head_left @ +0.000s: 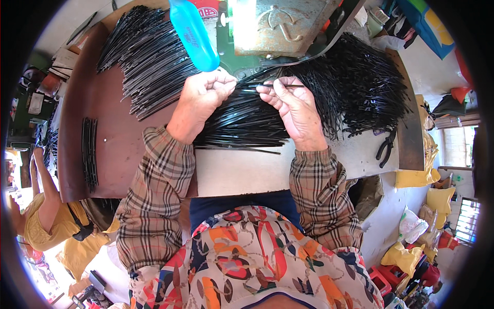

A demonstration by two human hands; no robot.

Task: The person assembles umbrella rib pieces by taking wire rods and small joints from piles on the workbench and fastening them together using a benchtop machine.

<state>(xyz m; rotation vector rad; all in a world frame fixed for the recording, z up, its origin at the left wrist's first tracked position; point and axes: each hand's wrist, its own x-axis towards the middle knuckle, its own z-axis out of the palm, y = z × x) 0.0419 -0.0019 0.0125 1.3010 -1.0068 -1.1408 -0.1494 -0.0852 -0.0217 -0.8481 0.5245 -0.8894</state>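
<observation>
My right hand (297, 107) pinches a thin black rod (267, 85), much like an umbrella rib, between thumb and fingers. Opposite it, my left hand (201, 100) is closed, fingertips pressed together near the rod's left side. What sits in that left pinch is too small to make out. Beneath both hands lies a loose pile of black rods (242, 123). To the left, long rods (159, 67) are laid in a dense slanted row. A tangled heap of black rods (360, 87) fills the right side of the bench.
A metal machine (283, 26) on a green base stands at the back, beside a bright blue plastic piece (193, 36). Black-handled pliers (386, 148) lie at right. A small rod bundle (89, 154) rests on the brown board (110, 170). Far left, a person in yellow (51, 221) is nearby.
</observation>
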